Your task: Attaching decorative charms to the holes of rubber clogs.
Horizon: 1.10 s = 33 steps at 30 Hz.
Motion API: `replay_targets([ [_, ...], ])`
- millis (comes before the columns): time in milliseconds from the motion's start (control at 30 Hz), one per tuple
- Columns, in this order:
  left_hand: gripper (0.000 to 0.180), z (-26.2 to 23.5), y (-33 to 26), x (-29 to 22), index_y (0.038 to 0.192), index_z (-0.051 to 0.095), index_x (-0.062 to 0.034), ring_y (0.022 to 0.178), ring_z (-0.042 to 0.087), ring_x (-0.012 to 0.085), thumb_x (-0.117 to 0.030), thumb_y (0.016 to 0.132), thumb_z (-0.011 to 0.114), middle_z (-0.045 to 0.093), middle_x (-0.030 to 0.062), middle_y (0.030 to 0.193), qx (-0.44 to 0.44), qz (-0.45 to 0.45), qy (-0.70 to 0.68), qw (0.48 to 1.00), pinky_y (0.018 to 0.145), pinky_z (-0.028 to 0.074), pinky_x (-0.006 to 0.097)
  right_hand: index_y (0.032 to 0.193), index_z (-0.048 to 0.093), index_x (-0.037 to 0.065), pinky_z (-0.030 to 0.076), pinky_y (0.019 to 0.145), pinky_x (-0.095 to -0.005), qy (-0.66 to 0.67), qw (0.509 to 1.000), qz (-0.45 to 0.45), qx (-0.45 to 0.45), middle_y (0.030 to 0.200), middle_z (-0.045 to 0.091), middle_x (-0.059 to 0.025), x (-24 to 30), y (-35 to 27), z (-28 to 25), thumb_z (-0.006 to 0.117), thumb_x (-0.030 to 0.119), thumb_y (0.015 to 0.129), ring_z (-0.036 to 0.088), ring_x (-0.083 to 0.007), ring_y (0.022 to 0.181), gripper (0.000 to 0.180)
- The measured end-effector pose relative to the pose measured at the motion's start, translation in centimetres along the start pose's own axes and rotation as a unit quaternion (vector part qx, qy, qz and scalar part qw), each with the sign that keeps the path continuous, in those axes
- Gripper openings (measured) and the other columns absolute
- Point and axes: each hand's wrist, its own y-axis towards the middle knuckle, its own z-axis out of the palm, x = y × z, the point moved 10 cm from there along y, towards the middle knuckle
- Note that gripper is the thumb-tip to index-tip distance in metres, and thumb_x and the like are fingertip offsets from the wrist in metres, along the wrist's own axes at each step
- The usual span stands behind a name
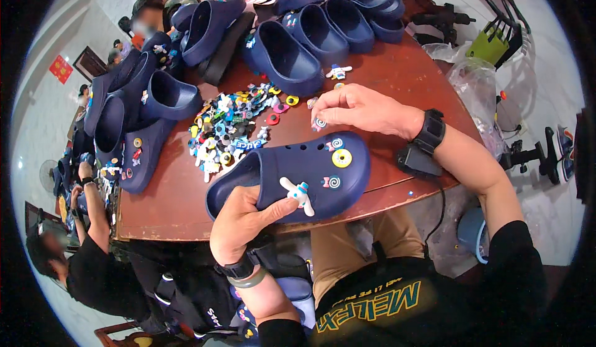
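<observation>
Left hand point(239, 223) pinches navy foam clog point(285, 176) | right hand point(349, 106) pinches blue-white swirl charm point(319, 124) | seems charm-fitting; next needs hole alignment

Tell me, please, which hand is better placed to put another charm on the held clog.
Probably the right hand: it seems to pinch a swirl charm, while the left hand grips the clog.

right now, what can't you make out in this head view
Head view:
Left hand: fingertips, hidden by the navy-blue moulded clog it holds.
Clog's underside: turned away, hidden by its upper.
Multicoloured pile of small charms: lower layers, covered by those on top.
Round blue plastic bucket: right part, behind the black sleeve.
</observation>
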Motion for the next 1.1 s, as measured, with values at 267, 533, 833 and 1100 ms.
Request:
replay_targets([
  [267, 0.025, 0.0, -0.1, -0.1, 0.106, 0.067, 0.0037, 0.086, 0.054, 0.0042, -0.014, 0.089, 0.069, 0.069, 0.0006, 0.094, -0.003, 0.005, 0.008, 1.0, 0.077, 0.047, 0.022, 0.094, 0.065, 0.001, 0.047, 0.079, -0.025, -0.048, 0.99, 0.078, 0.109, 0.089, 0.064, -0.0011, 1.1, -0.6, 2.4, 0.062, 0.02, 0.091, 0.059, -0.0087, 0.084, 0.02],
  [533, 0.027, 0.1, -0.1, 0.0, 0.107, 0.067, 0.0035, 0.085, 0.055, 0.0042, -0.015, 0.088, 0.07, 0.069, 0.0, 0.094, 0.001, -0.018, -0.01, 1.0, 0.078, 0.047, 0.022, 0.091, 0.064, 0.0, 0.049, 0.075, -0.027, -0.105, 0.981, 0.043, 0.157, 0.087, 0.065, -0.0035, 2.5, 0.6, 2.9, 0.064, 0.015, 0.088, 0.061, -0.0113, 0.082, 0.015],
  [833, 0.024, 0.1, -0.1, 0.0, 0.107, 0.067, 0.0032, 0.086, 0.056, 0.0048, -0.012, 0.088, 0.069, 0.07, 0.0013, 0.095, 0.008, -0.008, -0.011, 1.0, 0.077, 0.047, 0.023, 0.09, 0.064, -0.001, 0.05, 0.069, -0.0305, -0.158, 0.977, 0.014, 0.14, 0.082, 0.067, -0.0076, 3.8, 0.5, 2.7, 0.064, 0.015, 0.084, 0.063, -0.015, 0.073, 0.017],
  [1100, 0.02, -0.4, -0.4, -0.3, 0.094, 0.071, 0.0037, 0.076, 0.057, 0.0044, -0.014, 0.085, 0.073, 0.071, 0.0017, 0.084, -0.041, 0.012, 0.07, 0.997, 0.067, 0.048, 0.023, 0.113, 0.046, -0.001, 0.046, 0.083, -0.0385, -0.213, 0.954, -0.055, 0.202, 0.102, 0.058, -0.0168, 3.3, 0.3, 5.4, 0.049, 0.012, 0.094, 0.059, -0.0298, 0.096, 0.023],
])
